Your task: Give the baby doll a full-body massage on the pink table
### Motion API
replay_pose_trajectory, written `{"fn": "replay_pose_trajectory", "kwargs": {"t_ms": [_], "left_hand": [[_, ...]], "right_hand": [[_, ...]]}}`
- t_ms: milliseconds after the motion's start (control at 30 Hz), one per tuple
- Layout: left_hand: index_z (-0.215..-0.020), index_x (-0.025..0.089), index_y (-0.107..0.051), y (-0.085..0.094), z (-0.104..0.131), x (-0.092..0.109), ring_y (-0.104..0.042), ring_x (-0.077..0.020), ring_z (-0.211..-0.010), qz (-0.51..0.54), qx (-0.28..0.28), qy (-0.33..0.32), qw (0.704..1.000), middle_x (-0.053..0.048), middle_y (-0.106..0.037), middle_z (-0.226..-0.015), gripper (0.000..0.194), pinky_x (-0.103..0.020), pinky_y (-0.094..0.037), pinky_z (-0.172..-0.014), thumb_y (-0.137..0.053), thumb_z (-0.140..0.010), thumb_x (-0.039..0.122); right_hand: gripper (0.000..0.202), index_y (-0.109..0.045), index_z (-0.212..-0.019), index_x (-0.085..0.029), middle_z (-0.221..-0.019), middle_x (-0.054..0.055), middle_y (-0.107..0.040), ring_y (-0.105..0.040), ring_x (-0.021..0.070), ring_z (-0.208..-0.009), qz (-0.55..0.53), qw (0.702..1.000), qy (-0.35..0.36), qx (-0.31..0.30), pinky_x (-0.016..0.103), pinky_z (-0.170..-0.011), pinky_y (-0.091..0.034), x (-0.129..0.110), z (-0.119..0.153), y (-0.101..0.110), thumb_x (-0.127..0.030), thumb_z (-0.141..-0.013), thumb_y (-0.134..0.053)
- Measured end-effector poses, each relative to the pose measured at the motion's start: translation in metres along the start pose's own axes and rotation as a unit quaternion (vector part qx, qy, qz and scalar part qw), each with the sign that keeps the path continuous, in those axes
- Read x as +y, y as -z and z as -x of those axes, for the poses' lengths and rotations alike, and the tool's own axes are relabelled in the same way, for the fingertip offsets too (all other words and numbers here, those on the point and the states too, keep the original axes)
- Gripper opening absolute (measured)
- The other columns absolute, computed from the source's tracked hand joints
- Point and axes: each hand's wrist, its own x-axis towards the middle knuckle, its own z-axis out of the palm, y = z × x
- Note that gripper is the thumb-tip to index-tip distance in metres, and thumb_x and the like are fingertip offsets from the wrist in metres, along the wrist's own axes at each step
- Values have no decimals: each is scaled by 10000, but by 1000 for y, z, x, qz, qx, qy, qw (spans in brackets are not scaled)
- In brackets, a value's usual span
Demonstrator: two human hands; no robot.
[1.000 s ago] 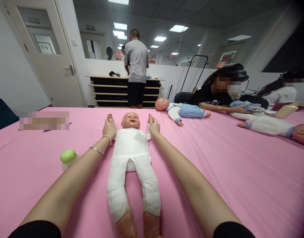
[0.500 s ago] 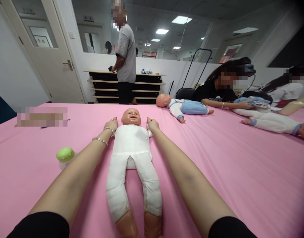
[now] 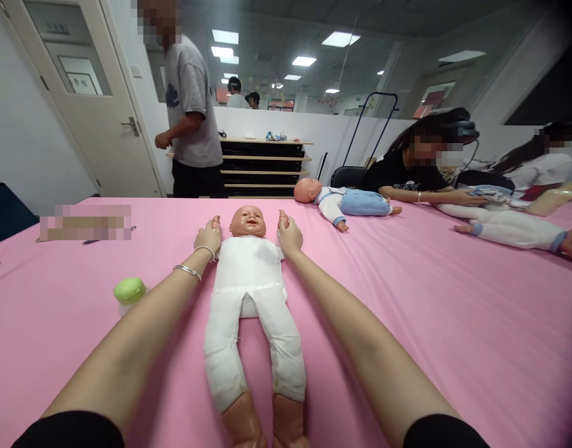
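A baby doll (image 3: 249, 266) with a white cloth body lies on its back in front of me, its head away from me and its bare plastic feet toward me. My left hand (image 3: 207, 238) is closed round the doll's arm on the left, beside its head. On the other side, my right hand (image 3: 290, 236) is wrapped round the other arm. The doll's small hands poke up past my fingers, and most of both its arms is hidden. A jar with a green lid (image 3: 130, 290) stands left of my left forearm, which partly covers it.
A pink cloth (image 3: 407, 298) covers the table. Farther right lie a doll in blue and white clothes (image 3: 355, 200) and another doll in white (image 3: 519, 225), near a seated person (image 3: 407, 168) handling cloth. Another person (image 3: 193, 106) stands by the shelf (image 3: 267, 155).
Both my hands have shifted slightly, still holding the doll's arms, and its hands point up more. The standing person has moved left and turned. The doll's body stays nearly in place.
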Motion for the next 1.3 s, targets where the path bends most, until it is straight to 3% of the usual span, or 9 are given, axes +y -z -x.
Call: {"fn": "replay_pose_trajectory", "kwargs": {"t_ms": [100,233,433,667,900,1000,1067,1200,1300], "left_hand": [[-1402,183,-297,18,22,0,-545,-349,-1085,2,47,-58,997,-184,-517,-1261,562,-461,-457,-820,-321,-897,429],[-1418,169,-222,38,52,-13,-523,-307,-1120,75,83,-109,988,-156,-472,-1323,614,-427,-461,-848,-398,-878,402],[-1171,176,-471,53,93,-49,-557,-243,-1025,128,72,-230,962,-100,-577,-1119,402,-389,-462,-867,-515,-801,328],[-1108,203,-513,66,120,-90,-547,-209,-1040,-17,16,-430,903,-71,-582,-1148,329,-366,-436,-871,-429,-794,158],[-1079,211,-559,70,125,-98,-570,-202,-1012,-166,10,-550,818,-75,-616,-1135,368,-404,-371,-909,-406,-777,68],[-1089,212,-554,71,126,-94,-573,-206,-1010,-155,11,-550,821,-67,-621,-1125,375,-405,-371,-905,-423,-766,73],[-1083,209,-549,71,126,-88,-572,-211,-1000,-107,24,-509,854,-61,-628,-1097,327,-395,-393,-878,-436,-791,117],[-1061,181,-535,67,115,-60,-571,-223,-967,52,67,-344,935,-77,-619,-1044,250,-372,-447,-832,-478,-839,281],[-1116,178,-508,59,93,-31,-554,-229,-1025,145,88,-221,961,-86,-593,-1108,325,-367,-454,-861,-490,-838,346]], "right_hand": [[439,-484,-1236,-202,-1204,85,-593,-569,246,-1058,-50,992,113,7,356,-848,-451,1,22,19,-445,-903,-334],[499,-444,-1289,-174,-1248,110,-567,-554,269,-1094,-62,981,183,-7,413,-912,-434,13,53,46,-442,-867,-436],[421,-496,-1249,-213,-1208,80,-598,-572,240,-1079,-32,955,285,-81,413,-932,-446,36,88,79,-341,-848,-517],[332,-543,-1188,-249,-1186,56,-619,-548,221,-1147,24,904,390,-176,433,-969,-444,54,113,97,-251,-858,-514],[310,-563,-1176,-266,-1190,40,-620,-531,207,-1174,33,879,417,-228,408,-958,-471,60,111,105,-255,-871,-509],[292,-586,-1147,-247,-1172,52,-629,-536,218,-1168,9,885,404,-232,410,-964,-465,61,111,106,-257,-864,-518],[277,-603,-1120,-235,-1119,57,-653,-565,219,-1128,-23,903,364,-227,394,-948,-474,58,108,106,-266,-857,-522],[317,-587,-1135,-213,-1121,59,-647,-591,213,-1073,-124,948,242,-166,380,-944,-471,35,89,101,-300,-834,-543],[408,-522,-1214,-208,-1256,69,-568,-544,198,-1137,-216,954,182,-104,373,-997,-425,10,61,85,-320,-823,-542]]}}
